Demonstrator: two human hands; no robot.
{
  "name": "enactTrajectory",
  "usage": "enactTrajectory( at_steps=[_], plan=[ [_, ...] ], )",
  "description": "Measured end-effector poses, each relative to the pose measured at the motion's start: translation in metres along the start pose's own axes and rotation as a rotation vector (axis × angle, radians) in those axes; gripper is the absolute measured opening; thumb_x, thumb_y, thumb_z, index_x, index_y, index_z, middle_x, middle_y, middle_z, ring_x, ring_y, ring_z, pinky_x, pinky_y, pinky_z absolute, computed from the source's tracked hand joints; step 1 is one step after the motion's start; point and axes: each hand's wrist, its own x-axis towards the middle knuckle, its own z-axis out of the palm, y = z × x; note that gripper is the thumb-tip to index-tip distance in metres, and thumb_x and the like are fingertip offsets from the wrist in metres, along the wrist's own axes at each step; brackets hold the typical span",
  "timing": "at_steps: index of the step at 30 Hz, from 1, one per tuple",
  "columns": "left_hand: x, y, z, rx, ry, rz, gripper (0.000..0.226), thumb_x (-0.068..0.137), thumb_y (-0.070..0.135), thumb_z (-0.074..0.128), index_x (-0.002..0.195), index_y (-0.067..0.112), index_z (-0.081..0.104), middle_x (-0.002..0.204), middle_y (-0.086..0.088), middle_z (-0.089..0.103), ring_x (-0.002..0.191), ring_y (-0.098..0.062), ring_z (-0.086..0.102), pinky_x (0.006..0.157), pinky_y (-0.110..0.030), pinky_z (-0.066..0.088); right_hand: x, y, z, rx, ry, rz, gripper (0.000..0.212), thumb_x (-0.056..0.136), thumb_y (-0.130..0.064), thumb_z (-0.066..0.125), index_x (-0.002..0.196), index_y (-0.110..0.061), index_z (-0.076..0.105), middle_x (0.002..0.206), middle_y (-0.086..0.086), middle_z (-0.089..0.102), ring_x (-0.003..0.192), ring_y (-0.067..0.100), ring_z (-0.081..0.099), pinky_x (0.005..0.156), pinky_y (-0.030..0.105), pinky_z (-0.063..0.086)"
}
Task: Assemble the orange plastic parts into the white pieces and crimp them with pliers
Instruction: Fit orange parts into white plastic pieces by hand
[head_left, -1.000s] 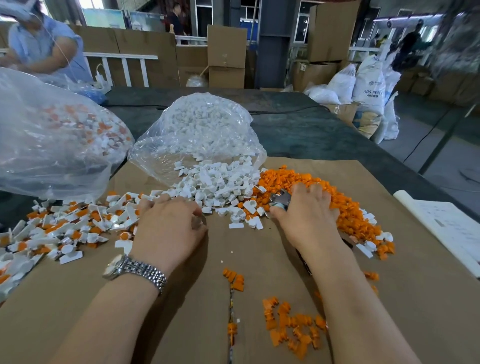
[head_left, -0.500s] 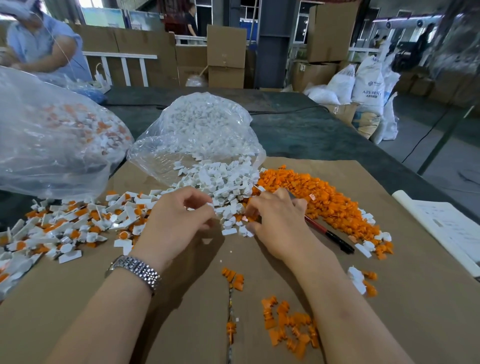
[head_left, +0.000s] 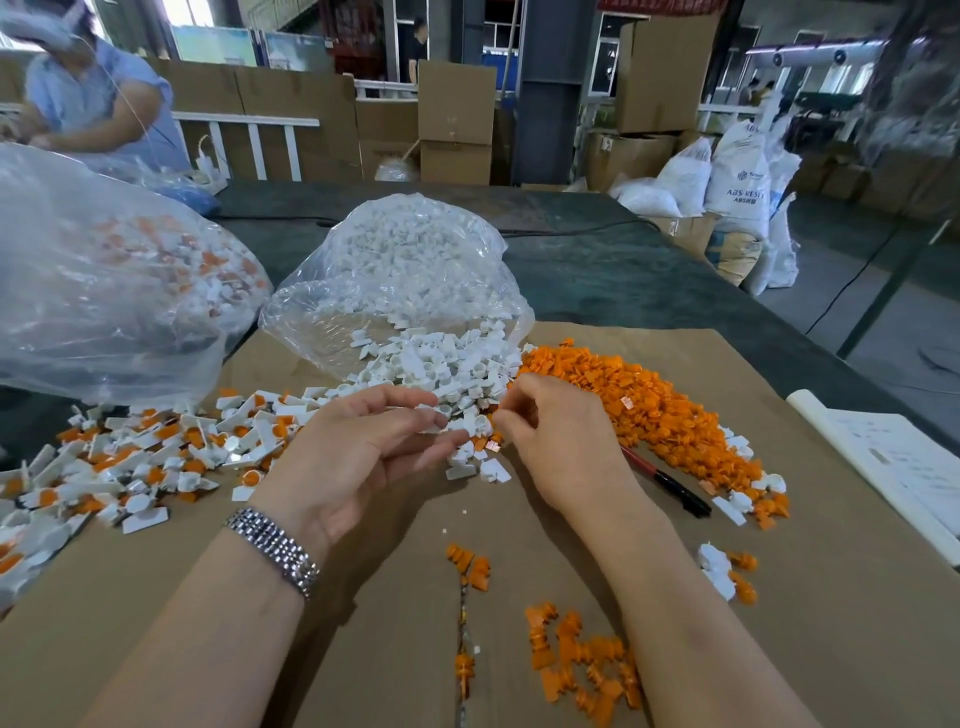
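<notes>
left hand pinches white piece | right hand grip curled, contents hidden | parts likely light, stiff, slick: pinch flat tab | pliers idle on tabletop

Cardboard sheet, lower frame: brown, matt, slightly rough. Orange parts and white pieces: moulded plastic, smooth, faint sheen; bags, upper left and centre: clear glossy film, crinkled. Watch band, left wrist: polished metal links; table: dark, matt.
</notes>
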Motion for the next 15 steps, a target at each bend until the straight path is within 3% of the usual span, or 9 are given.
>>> enactTrajectory(
  at_steps=[3, 7, 11, 15],
  plan=[
    [-0.001, -0.001, 0.0, 0.016, -0.012, 0.026, 0.022, 0.081, -0.001, 0.073, 0.103, -0.003, 0.075, 0.102, -0.02, 0.076, 0.09, -0.027, 0.077, 0.07, -0.028, 0.063, -0.002, -0.005, -0.003, 0.322, 0.0, 0.046, 0.006, 0.094, -0.023, 0.07, 0.089, -0.019, 0.069, 0.083, -0.005, 0.071, 0.073, 0.005, 0.066, 0.06, 0.012, 0.046],
    [0.0, 0.001, 0.0, -0.022, -0.017, 0.04, 0.023, 0.072, 0.003, 0.078, 0.094, 0.003, 0.081, 0.084, -0.011, 0.076, 0.063, -0.012, 0.069, 0.051, -0.017, 0.053, -0.005, -0.007, -0.012, 0.645, 0.001, 0.066, 0.005, 0.092, -0.023, 0.074, 0.089, -0.019, 0.073, 0.075, -0.003, 0.072, 0.068, 0.006, 0.068, 0.057, 0.012, 0.047],
    [0.002, 0.0, 0.0, -0.139, -0.072, -0.02, 0.015, 0.076, 0.004, 0.076, 0.09, 0.0, 0.081, 0.093, -0.017, 0.076, 0.071, -0.014, 0.073, 0.058, -0.018, 0.057, -0.007, -0.011, -0.016, 0.859, -0.085, 0.063, 0.004, 0.096, -0.014, 0.068, 0.097, -0.011, 0.07, 0.082, 0.003, 0.076, 0.074, 0.015, 0.074, 0.067, 0.024, 0.057],
    [0.0, 0.001, 0.001, -0.209, -0.142, -0.052, 0.018, 0.083, 0.0, 0.07, 0.098, 0.001, 0.08, 0.108, -0.023, 0.075, 0.088, -0.021, 0.077, 0.067, -0.023, 0.061, -0.007, -0.011, -0.017, 0.824, -0.107, -0.023, 0.003, 0.097, -0.014, 0.067, 0.097, -0.012, 0.069, 0.083, 0.0, 0.074, 0.075, 0.012, 0.07, 0.068, 0.021, 0.054]
  ],
)
